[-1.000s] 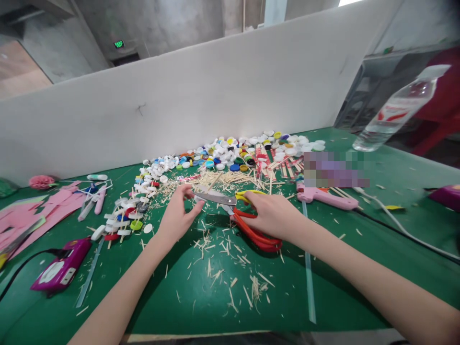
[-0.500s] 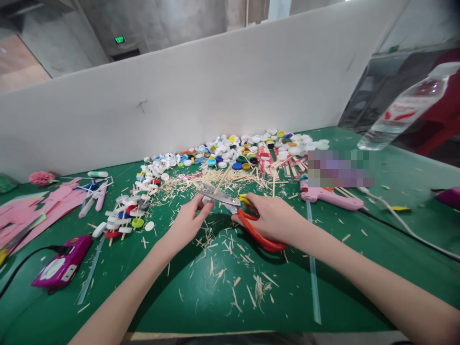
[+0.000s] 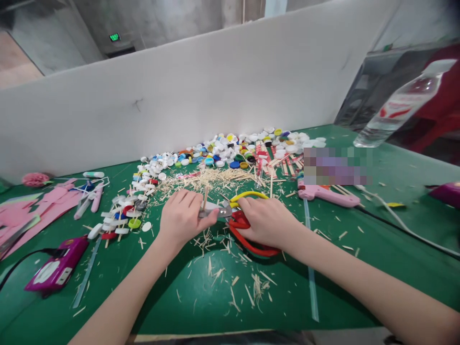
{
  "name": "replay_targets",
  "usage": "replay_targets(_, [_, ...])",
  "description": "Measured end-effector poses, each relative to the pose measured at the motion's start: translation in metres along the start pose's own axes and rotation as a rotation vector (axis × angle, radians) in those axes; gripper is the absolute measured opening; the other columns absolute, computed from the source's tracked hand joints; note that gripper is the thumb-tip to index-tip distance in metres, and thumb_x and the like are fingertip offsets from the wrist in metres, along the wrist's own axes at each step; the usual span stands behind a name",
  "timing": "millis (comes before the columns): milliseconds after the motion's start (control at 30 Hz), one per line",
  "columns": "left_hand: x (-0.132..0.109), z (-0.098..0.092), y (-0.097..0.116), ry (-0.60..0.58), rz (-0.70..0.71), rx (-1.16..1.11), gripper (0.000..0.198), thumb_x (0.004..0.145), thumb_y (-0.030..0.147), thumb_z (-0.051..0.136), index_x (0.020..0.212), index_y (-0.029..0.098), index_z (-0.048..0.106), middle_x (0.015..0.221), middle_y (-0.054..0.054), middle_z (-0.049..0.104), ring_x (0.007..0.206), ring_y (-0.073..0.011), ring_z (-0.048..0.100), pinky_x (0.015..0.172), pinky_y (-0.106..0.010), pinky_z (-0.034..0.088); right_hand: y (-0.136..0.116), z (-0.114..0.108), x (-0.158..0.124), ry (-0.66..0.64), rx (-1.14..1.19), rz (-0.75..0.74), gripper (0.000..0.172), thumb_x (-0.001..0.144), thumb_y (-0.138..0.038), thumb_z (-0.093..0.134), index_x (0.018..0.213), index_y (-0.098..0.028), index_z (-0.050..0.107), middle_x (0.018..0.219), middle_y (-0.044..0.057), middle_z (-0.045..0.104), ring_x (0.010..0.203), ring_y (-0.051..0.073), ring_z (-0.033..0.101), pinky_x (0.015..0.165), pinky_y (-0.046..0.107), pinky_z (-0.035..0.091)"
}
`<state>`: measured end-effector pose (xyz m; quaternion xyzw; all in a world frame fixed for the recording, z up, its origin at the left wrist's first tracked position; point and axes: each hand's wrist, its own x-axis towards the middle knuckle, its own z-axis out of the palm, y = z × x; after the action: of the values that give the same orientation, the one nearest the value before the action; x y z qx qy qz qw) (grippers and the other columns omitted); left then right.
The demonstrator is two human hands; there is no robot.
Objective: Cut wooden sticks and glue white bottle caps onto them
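My right hand (image 3: 262,220) is wrapped round the scissors (image 3: 246,235), which have one red and one yellow handle, held well apart. Their metal blades point left and run up to my left hand (image 3: 185,218). That hand is closed, thumb towards the blades, and a thin wooden stick (image 3: 206,194) pokes up from its grip. Something white shows beside the stick at the thumb, probably a bottle cap, partly hidden by fingers and blades. Wood splinters (image 3: 215,178) lie on the green table (image 3: 161,306) behind and below both hands.
Bottle caps (image 3: 224,148) are heaped along the white partition (image 3: 215,91); caps on sticks (image 3: 120,218) stand left. A pink glue gun (image 3: 327,195) with its cord lies right, near a water bottle (image 3: 398,108). Pink paper (image 3: 53,203) and a purple corded box (image 3: 59,266) are at left.
The scissor handles have spread apart. My left hand has turned over, back of the hand up, and now covers most of what it holds. The stick stands more upright.
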<state>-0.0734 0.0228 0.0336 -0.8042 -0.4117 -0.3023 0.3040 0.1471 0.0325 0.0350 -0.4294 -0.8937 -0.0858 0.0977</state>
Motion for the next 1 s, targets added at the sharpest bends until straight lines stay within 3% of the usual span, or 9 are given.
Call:
replay_targets(133, [0.001,0.001,0.005,0.049,0.060,0.068,0.035,0.082,0.045,0.052,0.060,0.019,0.056,0.055,-0.003,0.056,0.056,-0.0165,0.051,0.052,-0.030,0.038,-0.006,-0.002,-0.002,0.026,-0.029,-0.038,0.031,0.079,-0.042,0.047,0.085,-0.013,0.057,0.073,0.008,0.063,0.058,0.018,0.056,0.049,0.031,0.018])
replay_targets(300, [0.003,0.000,0.004,0.039,0.073,0.035,0.036,0.080,0.047,0.052,0.057,0.019,0.056,0.056,-0.004,0.056,0.060,-0.0182,0.051,0.054,-0.031,0.038,-0.006,-0.003,-0.002,0.010,-0.058,-0.060,0.033,0.080,-0.044,0.047,0.085,-0.013,0.057,0.074,0.008,0.063,0.059,0.018,0.056,0.049,0.031,0.017])
replay_targets(500, [0.005,0.003,0.006,0.011,0.041,0.058,0.035,0.084,0.035,0.043,0.054,0.019,0.053,0.050,-0.002,0.046,0.052,-0.0166,0.042,0.049,-0.030,0.032,-0.009,-0.001,-0.003,0.000,-0.046,-0.069,0.034,0.080,-0.046,0.048,0.084,-0.013,0.058,0.072,0.008,0.063,0.057,0.017,0.055,0.050,0.032,0.019])
replay_targets(800, [0.004,0.008,0.006,-0.010,0.019,0.012,0.035,0.086,0.028,0.040,0.054,0.019,0.052,0.050,-0.003,0.048,0.051,-0.0160,0.041,0.048,-0.030,0.030,-0.009,0.000,-0.003,-0.061,-0.046,-0.056,0.037,0.081,-0.048,0.046,0.086,-0.013,0.058,0.075,0.008,0.066,0.058,0.019,0.058,0.049,0.032,0.019])
replay_targets(900, [0.003,0.009,0.002,-0.001,0.001,0.001,0.031,0.087,0.031,0.039,0.064,0.018,0.056,0.059,-0.004,0.055,0.060,-0.0178,0.048,0.056,-0.032,0.036,-0.005,-0.001,0.001,-0.060,-0.030,-0.006,0.040,0.081,-0.051,0.043,0.087,-0.014,0.057,0.073,0.008,0.066,0.059,0.019,0.058,0.048,0.031,0.019])
replay_targets(1000, [0.001,0.008,0.000,0.083,-0.135,-0.029,0.033,0.087,0.044,0.042,0.096,0.016,0.057,0.091,-0.011,0.060,0.093,-0.0250,0.052,0.081,-0.040,0.041,0.004,0.000,0.004,-0.020,-0.010,0.128,0.045,0.083,-0.057,0.036,0.086,-0.017,0.056,0.069,0.007,0.065,0.055,0.018,0.056,0.047,0.030,0.019])
